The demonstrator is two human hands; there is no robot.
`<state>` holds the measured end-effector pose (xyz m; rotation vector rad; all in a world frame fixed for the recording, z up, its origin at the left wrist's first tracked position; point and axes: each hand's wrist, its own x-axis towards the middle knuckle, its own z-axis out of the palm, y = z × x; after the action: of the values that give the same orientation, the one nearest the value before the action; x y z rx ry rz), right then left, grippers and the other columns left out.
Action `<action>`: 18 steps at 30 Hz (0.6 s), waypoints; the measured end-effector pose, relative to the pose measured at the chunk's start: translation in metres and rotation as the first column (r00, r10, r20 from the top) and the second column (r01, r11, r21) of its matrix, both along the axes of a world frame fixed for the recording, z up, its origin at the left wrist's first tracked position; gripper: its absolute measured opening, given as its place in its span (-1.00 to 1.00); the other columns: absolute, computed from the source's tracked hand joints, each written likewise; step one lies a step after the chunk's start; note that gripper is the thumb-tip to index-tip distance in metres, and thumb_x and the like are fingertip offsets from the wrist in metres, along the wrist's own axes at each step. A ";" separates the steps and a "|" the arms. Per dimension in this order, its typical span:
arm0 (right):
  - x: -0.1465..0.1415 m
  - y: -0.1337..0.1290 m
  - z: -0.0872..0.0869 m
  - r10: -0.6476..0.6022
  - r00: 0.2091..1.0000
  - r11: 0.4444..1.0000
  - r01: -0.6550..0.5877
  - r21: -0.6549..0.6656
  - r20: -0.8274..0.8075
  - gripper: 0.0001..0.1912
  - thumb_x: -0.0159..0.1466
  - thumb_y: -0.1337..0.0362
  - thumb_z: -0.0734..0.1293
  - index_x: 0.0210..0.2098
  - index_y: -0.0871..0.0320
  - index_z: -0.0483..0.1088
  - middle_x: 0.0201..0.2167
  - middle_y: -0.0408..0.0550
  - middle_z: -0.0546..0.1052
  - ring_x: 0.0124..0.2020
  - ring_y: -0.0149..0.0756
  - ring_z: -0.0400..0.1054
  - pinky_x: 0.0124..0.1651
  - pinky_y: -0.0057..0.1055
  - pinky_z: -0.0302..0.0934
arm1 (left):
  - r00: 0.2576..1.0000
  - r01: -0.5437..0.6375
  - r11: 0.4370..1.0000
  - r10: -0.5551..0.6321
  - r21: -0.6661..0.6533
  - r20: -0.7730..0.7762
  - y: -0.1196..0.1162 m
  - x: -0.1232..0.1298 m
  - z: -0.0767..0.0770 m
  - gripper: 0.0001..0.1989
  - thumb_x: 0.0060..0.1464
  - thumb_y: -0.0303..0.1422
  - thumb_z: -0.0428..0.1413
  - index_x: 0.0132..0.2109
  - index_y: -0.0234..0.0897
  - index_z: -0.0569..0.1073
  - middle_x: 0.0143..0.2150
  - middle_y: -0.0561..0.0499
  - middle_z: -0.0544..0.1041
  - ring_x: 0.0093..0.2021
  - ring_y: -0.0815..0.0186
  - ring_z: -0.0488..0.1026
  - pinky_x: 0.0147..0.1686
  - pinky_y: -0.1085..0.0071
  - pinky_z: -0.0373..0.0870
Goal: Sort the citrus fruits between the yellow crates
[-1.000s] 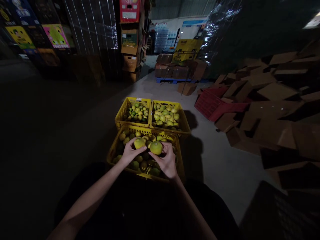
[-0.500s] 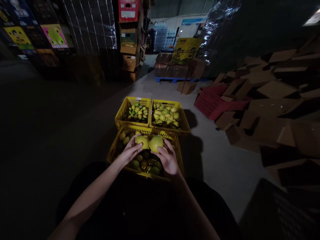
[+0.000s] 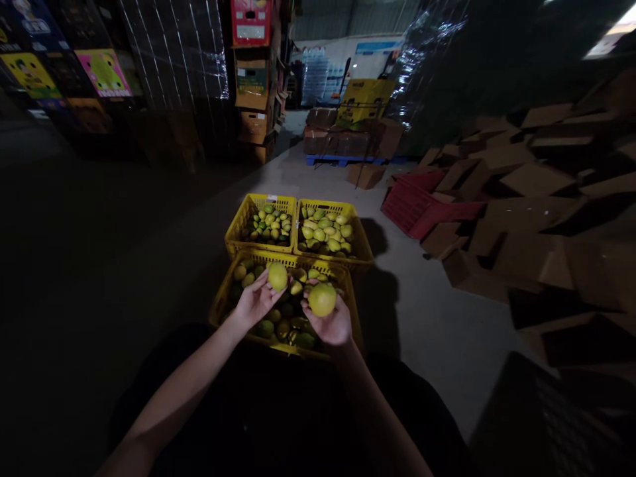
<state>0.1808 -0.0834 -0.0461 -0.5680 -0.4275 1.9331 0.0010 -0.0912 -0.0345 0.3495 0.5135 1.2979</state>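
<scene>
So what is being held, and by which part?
The left hand holds a round yellow-green fruit by its lower left side; the right hand cradles a second such fruit from below.

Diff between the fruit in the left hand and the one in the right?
Size: the right-hand fruit looks bigger in view than the left-hand fruit; nearness to the camera may contribute.
Position: the left-hand fruit sits higher in the picture, the right-hand fruit lower.
Shared: both are roundish, yellow-green, held over the front crate.

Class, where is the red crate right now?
In the head view, the red crate sits right of the yellow crates, at the left edge of the cardboard heap.
</scene>
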 end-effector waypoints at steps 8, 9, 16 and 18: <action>0.011 0.010 -0.007 -0.041 0.999 0.990 0.038 -0.135 -0.021 -0.86 0.18 0.20 0.26 -0.40 0.11 0.40 -0.46 -0.12 0.52 -0.50 -0.38 0.37 -0.55 -0.51 0.22 | 0.837 0.215 0.975 -0.213 -0.056 -0.504 0.002 0.003 -0.042 -0.74 0.04 -0.26 0.16 -0.13 -0.28 0.47 -0.25 -0.01 0.56 -0.49 0.44 0.43 -0.54 0.57 0.32; 0.013 0.010 -0.008 -0.059 0.998 0.981 0.056 -0.184 -0.011 -0.86 0.19 0.20 0.25 -0.40 0.12 0.39 -0.45 -0.12 0.53 -0.48 -0.36 0.39 -0.52 -0.49 0.25 | 0.742 0.286 0.956 -0.262 -0.062 -0.618 -0.002 0.006 -0.052 -0.74 0.00 -0.25 0.19 -0.17 -0.28 0.50 -0.29 0.01 0.56 -0.51 0.43 0.41 -0.56 0.56 0.29; 0.010 0.003 -0.036 -0.066 0.989 0.919 0.111 -0.379 0.129 -0.81 0.21 0.28 0.14 -0.44 0.14 0.35 -0.63 -0.11 0.48 -0.61 -0.31 0.37 -0.55 -0.40 0.28 | 0.391 0.594 0.722 -0.644 -0.354 -0.657 -0.060 0.040 -0.106 -0.81 -0.40 -0.47 0.35 -0.53 -0.23 0.53 -0.71 0.12 0.40 -0.69 0.29 0.34 -0.68 0.40 0.27; 0.007 0.000 -0.045 -0.072 0.986 0.927 0.123 -0.354 0.153 -0.80 0.21 0.28 0.13 -0.44 0.14 0.34 -0.65 -0.11 0.46 -0.61 -0.29 0.37 -0.54 -0.36 0.30 | 0.438 0.538 0.754 -0.631 -0.376 -0.640 -0.058 0.033 -0.100 -0.82 -0.39 -0.45 0.35 -0.51 -0.25 0.53 -0.72 0.09 0.39 -0.71 0.25 0.34 -0.69 0.36 0.29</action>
<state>0.1881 -0.0838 -0.0914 -0.9493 -0.1204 1.8927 0.0342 -0.1492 -0.1349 0.8976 1.0471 0.3597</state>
